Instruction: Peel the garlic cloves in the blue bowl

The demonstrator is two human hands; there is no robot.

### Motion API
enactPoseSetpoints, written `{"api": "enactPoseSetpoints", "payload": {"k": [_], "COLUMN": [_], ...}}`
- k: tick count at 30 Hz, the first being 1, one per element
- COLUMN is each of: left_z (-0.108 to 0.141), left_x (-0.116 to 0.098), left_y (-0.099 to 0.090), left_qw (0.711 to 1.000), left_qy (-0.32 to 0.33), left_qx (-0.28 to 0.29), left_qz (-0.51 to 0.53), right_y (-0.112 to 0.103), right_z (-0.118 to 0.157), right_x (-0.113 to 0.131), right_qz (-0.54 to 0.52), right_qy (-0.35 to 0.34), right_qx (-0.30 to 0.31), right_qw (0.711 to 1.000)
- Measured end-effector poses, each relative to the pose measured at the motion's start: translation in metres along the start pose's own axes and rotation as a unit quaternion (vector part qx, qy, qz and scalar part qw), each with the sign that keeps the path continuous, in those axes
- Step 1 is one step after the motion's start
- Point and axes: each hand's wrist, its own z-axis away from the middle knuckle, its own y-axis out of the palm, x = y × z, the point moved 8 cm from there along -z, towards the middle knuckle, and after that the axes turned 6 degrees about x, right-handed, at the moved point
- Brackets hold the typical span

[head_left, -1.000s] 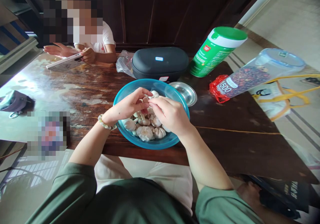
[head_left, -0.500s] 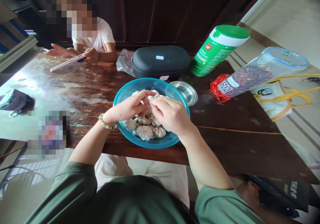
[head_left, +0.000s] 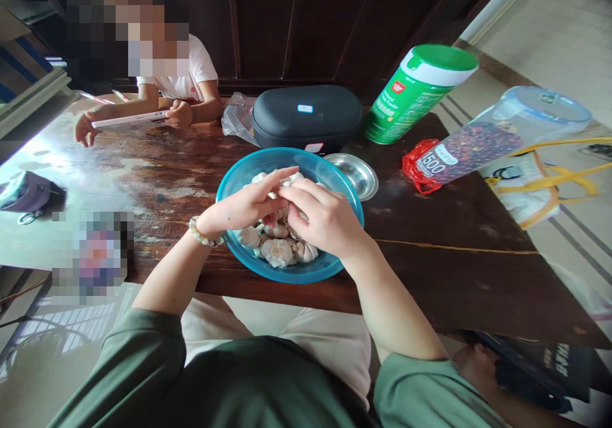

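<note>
A blue translucent bowl (head_left: 291,277) with several garlic bulbs (head_left: 278,253) stands near the table's front edge. Above the garlic, my left hand (head_left: 253,199) comes in from the left, its fingers bent around something small and pale that I cannot make out. My right hand (head_left: 326,212) meets it from the right, thumb and fingers pinched together at the same spot. What lies between the fingertips is mostly hidden. Just behind the bowl's right rim sits a shallow metal dish (head_left: 359,176).
Behind the bowl are a black case (head_left: 306,117) and a plastic bag (head_left: 238,118). A green canister (head_left: 414,96) and a clear jar (head_left: 482,144) stand at the right. A person (head_left: 203,83) holds a tablet (head_left: 129,120) at the back left; a purple pouch (head_left: 33,191) lies left.
My right fingers have shifted slightly left and up against my left hand. The other person's hand at the left has moved down and left, and the tablet is tilted less.
</note>
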Motion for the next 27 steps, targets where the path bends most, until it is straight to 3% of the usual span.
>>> {"api": "enactPoseSetpoints", "payload": {"k": [11, 13, 15, 18, 22, 23, 26, 27], "left_z": [-0.001, 0.000, 0.008, 0.045, 0.145, 0.176, 0.268, 0.290], "left_x": [0.001, -0.007, -0.017, -0.032, -0.031, -0.025, -0.004, 0.006], "left_y": [0.002, 0.000, -0.006, -0.023, -0.024, -0.023, -0.025, -0.031], "left_qw": [1.000, 0.998, 0.983, 0.906, 0.821, 0.789, 0.647, 0.629], "left_qy": [0.011, 0.009, -0.007, -0.067, -0.060, -0.064, -0.123, -0.160], "left_qx": [0.013, 0.011, -0.023, -0.177, -0.395, -0.446, -0.577, -0.585], "left_qz": [0.003, -0.057, -0.184, -0.378, -0.408, -0.417, -0.483, -0.486], "right_y": [-0.003, -0.004, -0.002, 0.000, 0.001, 0.001, 0.001, 0.001], "right_z": [-0.001, -0.001, -0.001, -0.001, -0.001, -0.001, 0.000, 0.000], "right_x": [0.000, 0.000, 0.000, 0.001, 0.001, 0.001, 0.000, 0.001], "right_qz": [0.016, 0.014, 0.008, 0.004, 0.001, 0.000, -0.001, 0.000], "right_qy": [0.001, 0.004, 0.007, 0.007, 0.000, 0.001, 0.000, -0.001], "right_qx": [-0.024, -0.029, -0.025, -0.017, -0.024, -0.026, -0.030, -0.030], "right_qw": [1.000, 0.999, 1.000, 1.000, 1.000, 1.000, 1.000, 1.000]}}
